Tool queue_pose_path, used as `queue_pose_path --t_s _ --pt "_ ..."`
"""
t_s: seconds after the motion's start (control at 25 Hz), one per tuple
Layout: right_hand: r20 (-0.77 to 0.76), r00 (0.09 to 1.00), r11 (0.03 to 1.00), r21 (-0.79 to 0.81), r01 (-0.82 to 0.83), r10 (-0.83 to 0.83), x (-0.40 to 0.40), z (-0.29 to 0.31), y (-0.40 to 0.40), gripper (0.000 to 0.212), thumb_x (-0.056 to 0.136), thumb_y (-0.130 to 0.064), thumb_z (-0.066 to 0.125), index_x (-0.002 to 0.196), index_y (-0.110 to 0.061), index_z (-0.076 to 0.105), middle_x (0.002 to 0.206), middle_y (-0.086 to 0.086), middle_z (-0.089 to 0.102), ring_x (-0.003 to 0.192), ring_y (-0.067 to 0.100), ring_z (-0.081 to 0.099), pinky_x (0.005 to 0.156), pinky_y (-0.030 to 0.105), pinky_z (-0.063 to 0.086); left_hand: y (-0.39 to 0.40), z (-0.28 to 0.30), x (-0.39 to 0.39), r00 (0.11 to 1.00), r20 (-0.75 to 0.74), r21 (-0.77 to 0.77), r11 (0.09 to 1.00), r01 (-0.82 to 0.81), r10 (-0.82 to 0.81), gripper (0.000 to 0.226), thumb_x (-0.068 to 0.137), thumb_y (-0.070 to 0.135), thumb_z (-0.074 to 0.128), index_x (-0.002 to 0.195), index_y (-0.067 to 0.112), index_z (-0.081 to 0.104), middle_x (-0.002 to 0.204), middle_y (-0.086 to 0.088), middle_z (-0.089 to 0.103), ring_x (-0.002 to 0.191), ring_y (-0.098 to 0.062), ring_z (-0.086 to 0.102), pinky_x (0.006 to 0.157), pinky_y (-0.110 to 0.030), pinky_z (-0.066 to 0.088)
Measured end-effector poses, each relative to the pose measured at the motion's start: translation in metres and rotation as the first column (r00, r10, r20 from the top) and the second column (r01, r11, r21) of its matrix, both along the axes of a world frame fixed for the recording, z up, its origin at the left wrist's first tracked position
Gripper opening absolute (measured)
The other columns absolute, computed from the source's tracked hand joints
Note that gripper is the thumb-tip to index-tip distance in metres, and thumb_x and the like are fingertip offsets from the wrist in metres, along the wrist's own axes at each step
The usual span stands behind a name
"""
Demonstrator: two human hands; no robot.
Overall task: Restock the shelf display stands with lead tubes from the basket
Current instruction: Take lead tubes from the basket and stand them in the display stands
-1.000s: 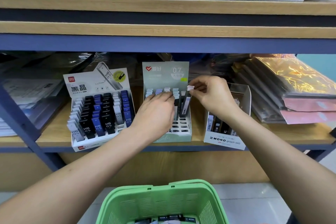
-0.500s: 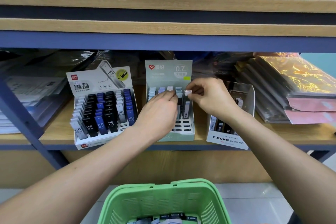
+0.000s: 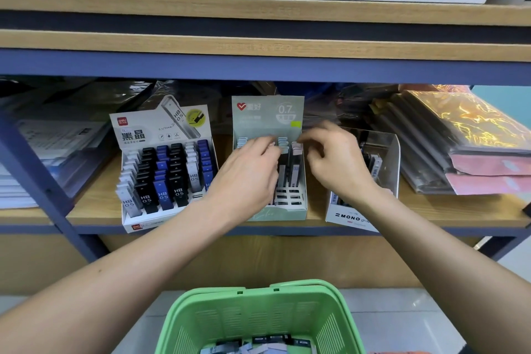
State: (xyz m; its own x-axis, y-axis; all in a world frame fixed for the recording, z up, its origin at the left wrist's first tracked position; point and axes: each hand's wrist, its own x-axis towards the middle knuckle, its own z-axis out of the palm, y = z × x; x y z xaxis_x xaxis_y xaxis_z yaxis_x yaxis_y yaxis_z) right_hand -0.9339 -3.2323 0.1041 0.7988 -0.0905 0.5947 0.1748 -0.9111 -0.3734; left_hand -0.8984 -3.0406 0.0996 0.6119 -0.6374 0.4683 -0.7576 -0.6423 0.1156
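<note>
Shelf-side, our right hand (image 3: 334,162) has let go of the lead tube (image 3: 296,165), now seated in the 0.7 stand (image 3: 268,116); left hand's (image 3: 247,172) grip we cannot tell.

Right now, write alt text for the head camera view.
Both hands, left hand and right hand, work over the 0.7 lead stand on a wooden shelf, between an HB 0.5 stand and a MONO box. A green basket with more tubes sits below.

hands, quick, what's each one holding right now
Left hand: over the 0.7 stand, grip hidden, cannot tell.
Right hand: fingers curled, blurred, cannot tell.
</note>
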Motion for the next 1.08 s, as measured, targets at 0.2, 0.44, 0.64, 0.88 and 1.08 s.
queue_pose_path --t_s 0.2,0.44,0.64,0.88,1.08 --pt "-0.358 0.917 0.982 -0.001 -0.188 0.175 -0.057 -0.039 0.026 0.025 0.081 -0.005 0.057 0.084 -0.02 0.077 0.088 -0.005 0.074 0.082 0.014 0.067 0.079 0.037 0.057 0.048 -0.033 -0.056 0.987 -0.161 0.267 0.961 0.07 -0.027 0.024 0.096 0.014 0.043 0.117 0.017 0.053 0.111 0.001 0.054 0.1 -0.018 0.054 0.088 -0.033 0.047" --pt "-0.922 0.381 0.901 -0.112 -0.419 0.063 -0.103 -0.156 0.072 0.034 0.088 -0.006 0.052 0.114 -0.018 0.071 0.111 0.009 0.069 0.1 0.03 0.066 0.079 0.032 0.053 0.081 -0.144 -0.084 0.8 -0.56 0.646 0.718 0.258 0.216 0.036 0.09 0.011 0.055 0.125 0.015 0.05 0.123 -0.01 0.062 0.103 -0.029 0.062 0.084 -0.041 0.053" --pt "-0.964 0.263 0.932 -0.114 -0.343 -0.021 -0.119 -0.258 0.079 0.038 0.091 -0.001 0.05 0.125 -0.011 0.063 0.124 0.014 0.065 0.109 0.031 0.063 0.09 0.034 0.054 0.075 -0.228 -0.098 0.691 -0.635 0.641 0.734 0.223 0.345 0.058 0.089 -0.005 0.052 0.144 0.013 0.043 0.121 -0.012 0.062 0.094 -0.022 0.064 0.08 -0.035 0.059" --pt "-0.965 0.246 0.994 -0.099 -0.037 -0.087 -0.133 -0.344 0.065 0.053 0.089 -0.001 0.049 0.142 0.001 0.041 0.143 0.025 0.049 0.132 0.036 0.051 0.109 0.036 0.042 0.096 -0.334 -0.107 0.49 -0.633 0.689 0.725 0.002 0.599 0.042 0.088 0.0 0.056 0.129 0.006 0.052 0.127 -0.015 0.058 0.113 -0.029 0.061 0.093 -0.037 0.053" --pt "-0.926 0.373 0.99 -0.099 -0.097 -0.056 -0.128 -0.385 0.076 0.073 0.084 0.006 0.052 0.153 -0.005 0.029 0.151 0.015 0.041 0.138 0.032 0.041 0.116 0.04 0.036 0.096 -0.387 -0.115 0.259 -0.705 0.604 0.751 -0.269 0.66 0.067 0.087 0.007 0.065 0.143 -0.005 0.029 0.133 -0.022 0.05 0.121 -0.035 0.055 0.094 -0.037 0.047"
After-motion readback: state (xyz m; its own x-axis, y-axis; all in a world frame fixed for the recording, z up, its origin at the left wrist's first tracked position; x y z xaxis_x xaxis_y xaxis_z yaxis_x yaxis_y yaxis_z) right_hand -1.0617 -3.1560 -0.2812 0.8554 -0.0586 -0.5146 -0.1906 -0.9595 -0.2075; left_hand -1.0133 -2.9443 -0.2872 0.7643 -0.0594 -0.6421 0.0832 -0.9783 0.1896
